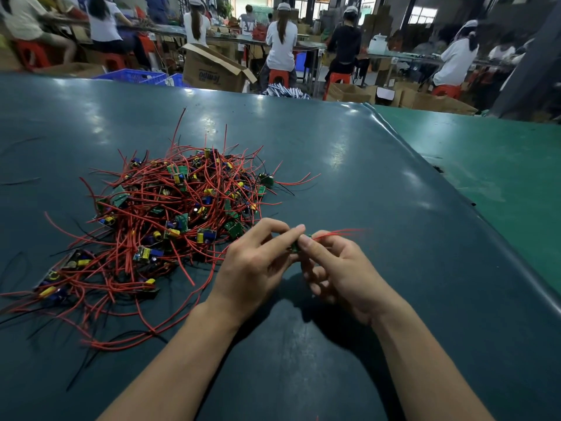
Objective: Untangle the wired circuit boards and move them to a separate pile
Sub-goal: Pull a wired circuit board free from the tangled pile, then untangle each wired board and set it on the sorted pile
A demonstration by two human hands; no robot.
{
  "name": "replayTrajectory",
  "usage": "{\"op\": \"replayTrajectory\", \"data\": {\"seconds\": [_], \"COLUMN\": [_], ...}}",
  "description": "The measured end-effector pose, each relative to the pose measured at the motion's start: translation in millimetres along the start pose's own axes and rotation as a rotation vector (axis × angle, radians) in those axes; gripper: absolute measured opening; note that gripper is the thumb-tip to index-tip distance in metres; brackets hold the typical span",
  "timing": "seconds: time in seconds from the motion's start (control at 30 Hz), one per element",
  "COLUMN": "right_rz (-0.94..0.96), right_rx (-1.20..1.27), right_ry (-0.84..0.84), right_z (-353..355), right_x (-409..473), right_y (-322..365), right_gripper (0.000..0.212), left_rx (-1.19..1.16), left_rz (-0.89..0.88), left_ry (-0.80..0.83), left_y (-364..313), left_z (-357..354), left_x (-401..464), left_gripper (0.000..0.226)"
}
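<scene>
A tangled pile of small green circuit boards with red and black wires (170, 208) lies on the dark green table (379, 183), left of centre. Just right of the pile, my left hand (258, 265) and my right hand (337, 268) meet above the table. Between their fingertips is one small green circuit board (296, 246), pinched from both sides. Its red wires (337, 233) stick out to the right, blurred. The board is mostly hidden by my fingers.
The table's right edge runs diagonally, with a lighter green surface (501, 165) beyond it. Past the far edge stand cardboard boxes (212, 68), blue crates (133, 75) and several seated people at other benches. Loose black wires (21, 180) lie at the far left.
</scene>
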State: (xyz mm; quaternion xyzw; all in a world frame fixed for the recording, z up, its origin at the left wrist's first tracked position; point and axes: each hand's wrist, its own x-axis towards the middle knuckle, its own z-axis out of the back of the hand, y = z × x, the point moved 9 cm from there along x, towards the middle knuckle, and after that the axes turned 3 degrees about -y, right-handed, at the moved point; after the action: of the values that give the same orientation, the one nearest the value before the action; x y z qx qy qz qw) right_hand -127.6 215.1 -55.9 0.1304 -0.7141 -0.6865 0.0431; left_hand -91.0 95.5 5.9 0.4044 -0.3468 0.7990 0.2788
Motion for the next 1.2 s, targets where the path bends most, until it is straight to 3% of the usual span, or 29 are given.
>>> {"op": "replayTrajectory", "data": {"seconds": [0.1, 0.27, 0.4, 0.53, 0.63, 0.77, 0.97, 1.1, 1.2], "right_rz": [0.112, 0.237, 0.287, 0.279, 0.071, -0.026, 0.032, 0.050, 0.065], "right_rx": [0.020, 0.165, 0.285, 0.602, 0.836, 0.789, 0.515, 0.315, 0.206], "right_ry": [-0.153, -0.453, -0.710, -0.960, -0.905, -0.864, -0.777, -0.684, -0.645], "right_z": [16, 68, 96, 132, 131, 126, 103, 84, 76], "right_x": [0, -8, -18, -32, -23, -16, -9, -4, -4], "right_y": [14, 34, 35, 19, -10, -19, -9, -4, -2], "right_gripper": [0.022, 0.022, 0.026, 0.025, 0.019, 0.009, 0.009, 0.010, 0.011], "left_rx": [0.057, 0.264, 0.335, 0.414, 0.529, 0.614, 0.532, 0.669, 0.697], "left_rz": [-0.006, -0.034, 0.088, 0.234, 0.321, 0.490, 0.548, 0.659, 0.682], "left_ry": [-0.053, -0.214, -0.253, -0.237, -0.206, -0.176, -0.289, -0.101, -0.081], "left_y": [4, 13, 23, 36, 41, 58, 65, 82, 83], "left_z": [8, 33, 37, 44, 45, 50, 71, 62, 61], "left_x": [1, 4, 1, -3, -8, -15, -13, -19, -20], "left_gripper": [0.029, 0.008, 0.009, 0.008, 0.008, 0.016, 0.033, 0.027, 0.021]}}
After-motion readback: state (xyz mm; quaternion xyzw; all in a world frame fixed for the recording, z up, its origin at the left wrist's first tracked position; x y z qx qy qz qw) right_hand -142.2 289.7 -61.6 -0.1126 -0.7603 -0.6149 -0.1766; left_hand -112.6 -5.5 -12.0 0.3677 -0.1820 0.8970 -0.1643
